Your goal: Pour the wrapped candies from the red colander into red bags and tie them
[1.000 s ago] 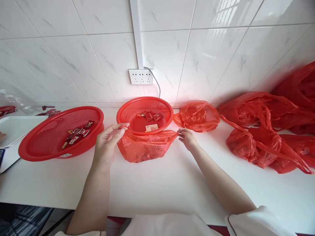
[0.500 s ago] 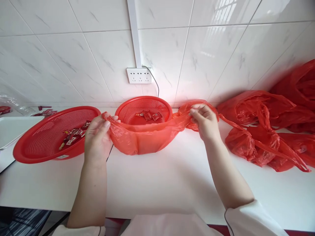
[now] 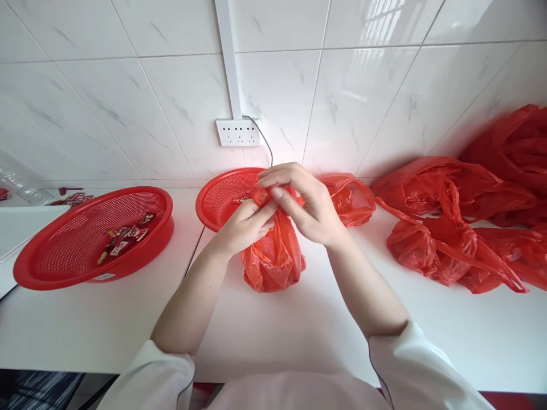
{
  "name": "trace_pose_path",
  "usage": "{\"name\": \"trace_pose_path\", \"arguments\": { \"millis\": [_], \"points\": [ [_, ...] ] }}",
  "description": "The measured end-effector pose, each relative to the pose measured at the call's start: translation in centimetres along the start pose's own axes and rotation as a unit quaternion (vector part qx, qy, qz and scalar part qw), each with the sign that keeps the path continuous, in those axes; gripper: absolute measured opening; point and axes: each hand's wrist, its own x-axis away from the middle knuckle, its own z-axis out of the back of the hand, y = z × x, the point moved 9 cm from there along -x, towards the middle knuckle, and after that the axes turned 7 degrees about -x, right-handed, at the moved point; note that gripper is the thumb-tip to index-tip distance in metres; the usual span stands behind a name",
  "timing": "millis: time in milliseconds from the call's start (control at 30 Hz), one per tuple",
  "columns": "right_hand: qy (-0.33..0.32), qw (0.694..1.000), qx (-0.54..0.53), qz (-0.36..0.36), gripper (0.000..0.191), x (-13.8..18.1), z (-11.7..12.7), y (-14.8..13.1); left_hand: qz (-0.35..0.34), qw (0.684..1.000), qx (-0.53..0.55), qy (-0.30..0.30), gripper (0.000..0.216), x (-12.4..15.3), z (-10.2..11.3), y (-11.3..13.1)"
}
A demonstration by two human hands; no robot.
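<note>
A small red plastic bag (image 3: 273,259) stands on the white counter (image 3: 128,319) in front of me, its top gathered upward. My left hand (image 3: 245,225) and my right hand (image 3: 305,202) meet above it, both closed on the bag's handles, fingers pinching the plastic together. Right behind my hands sits a round red mesh basket (image 3: 217,199) with a few small red packets inside, partly hidden by my fingers.
A larger red mesh basket (image 3: 92,236) holding several small packets lies at the left. Several tied red plastic bags (image 3: 444,239) pile up at the right, one more (image 3: 350,196) behind my right hand. A wall socket (image 3: 237,132) with a cable sits on the tiled wall. A white tray edge (image 3: 17,225) shows far left.
My hands, which held the bag's handles stretched wide apart, have come together above the bag. The bag is now bunched upright and narrow.
</note>
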Motion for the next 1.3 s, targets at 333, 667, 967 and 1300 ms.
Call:
{"name": "trace_pose_path", "arguments": {
  "millis": [333, 667, 967, 1300],
  "points": [
    [0.056, 0.989, -0.056, -0.124, 0.013, 4.0, 1.3, 4.7, -0.006, 0.998, 0.057, 0.033, 0.034, -0.2, -0.2, -1.8],
    [-0.021, 0.997, -0.039, -0.07, 0.012, 5.1, 1.1, 3.4, 0.116, 0.966, 0.23, 0.033, 0.041, 0.4, 1.0, -6.7],
    [-0.011, 0.964, -0.216, -0.155, 0.024, 5.4, -0.5, 7.1, 0.046, 0.989, 0.096, -0.102, 0.033, 1.9, -0.8, -3.9],
    [-0.058, 0.898, -0.305, -0.312, 0.033, 6.9, -3.1, 10.8, -0.262, 0.859, -0.431, 0.089, 0.024, 3.1, 1.2, -0.3]
  ]
}}
